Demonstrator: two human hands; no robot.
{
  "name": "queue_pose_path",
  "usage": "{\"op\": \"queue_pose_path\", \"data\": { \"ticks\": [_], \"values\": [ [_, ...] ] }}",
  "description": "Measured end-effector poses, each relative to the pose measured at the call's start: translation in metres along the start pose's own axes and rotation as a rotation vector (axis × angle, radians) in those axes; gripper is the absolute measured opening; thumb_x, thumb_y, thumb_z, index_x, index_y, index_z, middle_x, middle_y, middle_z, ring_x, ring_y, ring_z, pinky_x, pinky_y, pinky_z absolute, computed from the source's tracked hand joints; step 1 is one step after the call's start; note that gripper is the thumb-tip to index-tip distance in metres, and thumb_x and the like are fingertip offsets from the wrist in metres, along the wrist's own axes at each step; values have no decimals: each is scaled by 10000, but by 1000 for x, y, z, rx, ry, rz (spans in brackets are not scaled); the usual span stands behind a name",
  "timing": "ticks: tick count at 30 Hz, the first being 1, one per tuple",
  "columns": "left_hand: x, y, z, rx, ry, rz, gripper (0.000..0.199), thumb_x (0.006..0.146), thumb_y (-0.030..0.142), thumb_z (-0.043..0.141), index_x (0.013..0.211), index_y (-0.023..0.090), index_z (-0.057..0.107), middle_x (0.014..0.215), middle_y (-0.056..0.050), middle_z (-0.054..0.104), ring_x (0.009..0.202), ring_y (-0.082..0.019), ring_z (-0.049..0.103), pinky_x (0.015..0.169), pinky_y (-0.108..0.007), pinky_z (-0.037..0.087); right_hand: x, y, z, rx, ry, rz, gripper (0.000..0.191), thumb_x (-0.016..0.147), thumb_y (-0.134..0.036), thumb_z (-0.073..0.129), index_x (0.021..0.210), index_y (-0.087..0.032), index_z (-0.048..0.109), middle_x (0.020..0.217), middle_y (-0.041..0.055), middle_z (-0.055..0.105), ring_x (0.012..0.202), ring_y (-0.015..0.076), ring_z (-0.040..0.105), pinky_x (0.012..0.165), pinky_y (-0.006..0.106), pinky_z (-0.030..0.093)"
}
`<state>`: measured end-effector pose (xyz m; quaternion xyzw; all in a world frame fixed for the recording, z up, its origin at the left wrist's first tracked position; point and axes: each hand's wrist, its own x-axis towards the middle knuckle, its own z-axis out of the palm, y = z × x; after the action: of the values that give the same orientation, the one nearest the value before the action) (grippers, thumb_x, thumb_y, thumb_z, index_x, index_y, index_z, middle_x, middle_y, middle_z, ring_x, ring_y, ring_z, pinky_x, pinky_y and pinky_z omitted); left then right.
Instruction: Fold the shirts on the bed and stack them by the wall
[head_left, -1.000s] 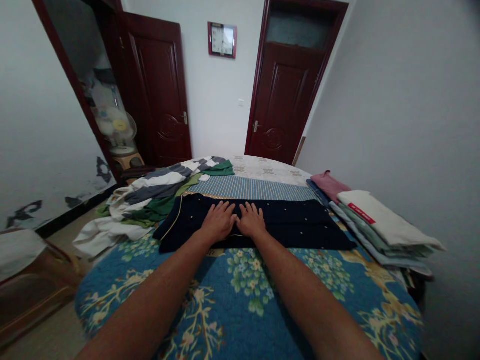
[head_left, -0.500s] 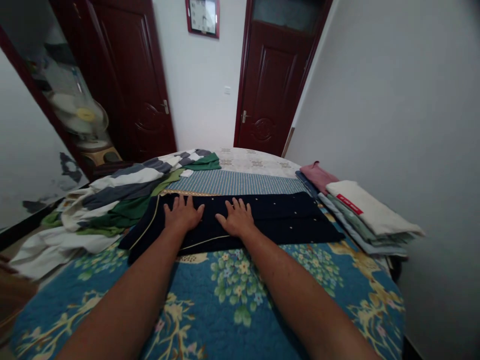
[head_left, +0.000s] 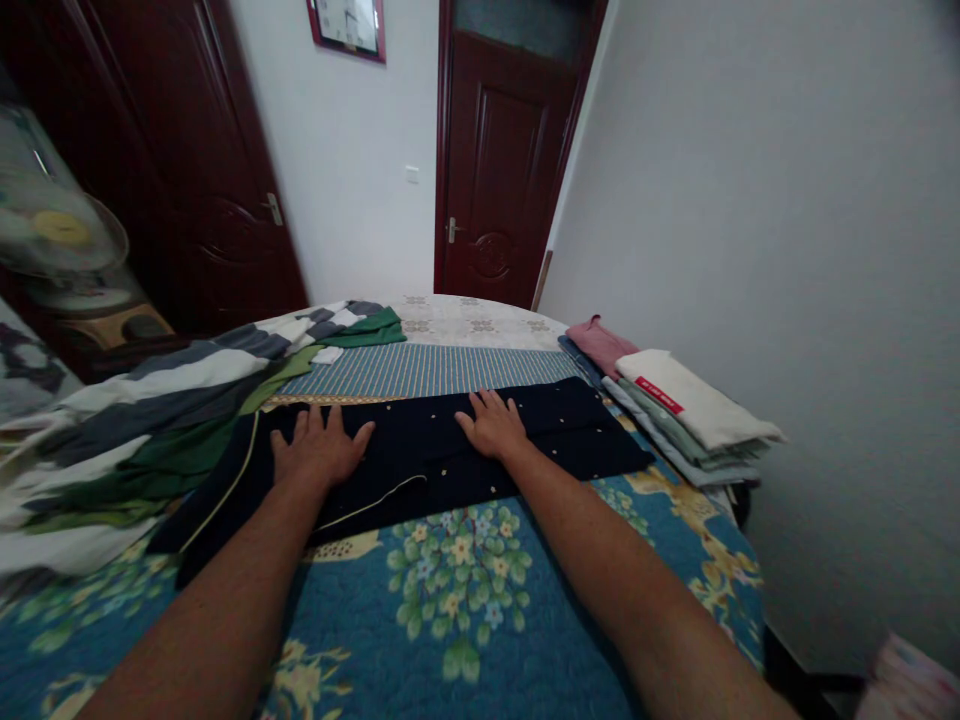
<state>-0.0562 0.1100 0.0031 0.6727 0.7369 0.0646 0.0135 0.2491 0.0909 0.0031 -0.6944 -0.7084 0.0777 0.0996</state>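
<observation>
A dark navy garment (head_left: 420, 450) with small light dots and pale yellow piping lies folded in a long strip across the floral blue cover (head_left: 420, 660). My left hand (head_left: 319, 445) rests flat on its left part, fingers spread. Near the middle of the strip, my right hand (head_left: 493, 425) also lies palm down with its fingers apart. Neither hand grips anything; the palms' undersides are hidden.
Loose striped and green clothes (head_left: 187, 410) are heaped at the left, touching the navy garment. A folded stack (head_left: 690, 410) with a pink piece behind it stands at the right edge, near the wall. A striped cloth (head_left: 420, 370) spans the far side.
My right hand has moved rightward along the garment, farther from my left hand. The garment now lies more slanted, its left end nearer to me. The view has shifted to the right.
</observation>
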Motion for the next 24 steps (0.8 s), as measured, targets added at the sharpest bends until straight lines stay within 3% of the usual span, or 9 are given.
{"op": "queue_pose_path", "data": {
  "ticks": [9, 13, 19, 24],
  "values": [
    [2, -1, 1, -8, -2, -3, 1024, 937, 800, 198, 1675, 108, 354, 1765, -221, 197, 1626, -436, 173, 1232, -756, 163, 0, 140, -31, -107, 51, 321, 775, 1069, -657, 238, 1676, -187, 343, 1767, 124, 242, 1634, 305, 168, 1291, 602, 135],
    [3, -2, 3, -18, 20, 7, 1018, 938, 796, 209, 1665, 104, 375, 1753, -241, 223, 1617, -451, 187, 1218, -769, 173, -5, 173, -41, -158, 96, 418, 734, 1081, -595, 262, 1652, -152, 389, 1747, 152, 288, 1615, 313, 218, 1285, 585, 150],
    [5, -2, 3, -31, 13, -2, 1003, 934, 788, 242, 1663, 113, 383, 1757, -228, 220, 1612, -464, 196, 1215, -778, 182, -24, 158, -39, -133, 371, 434, 609, 1107, -475, 279, 1453, -96, 608, 1576, 220, 531, 1517, 331, 392, 1269, 573, 169],
    [6, -3, 3, -54, 54, 20, 971, 934, 787, 286, 1637, 134, 436, 1733, -251, 277, 1592, -486, 240, 1204, -785, 201, -48, 98, -35, -26, 385, 213, 571, 1111, -459, 329, 1553, -143, 504, 1672, 157, 435, 1578, 286, 307, 1295, 573, 133]
  ]
}}
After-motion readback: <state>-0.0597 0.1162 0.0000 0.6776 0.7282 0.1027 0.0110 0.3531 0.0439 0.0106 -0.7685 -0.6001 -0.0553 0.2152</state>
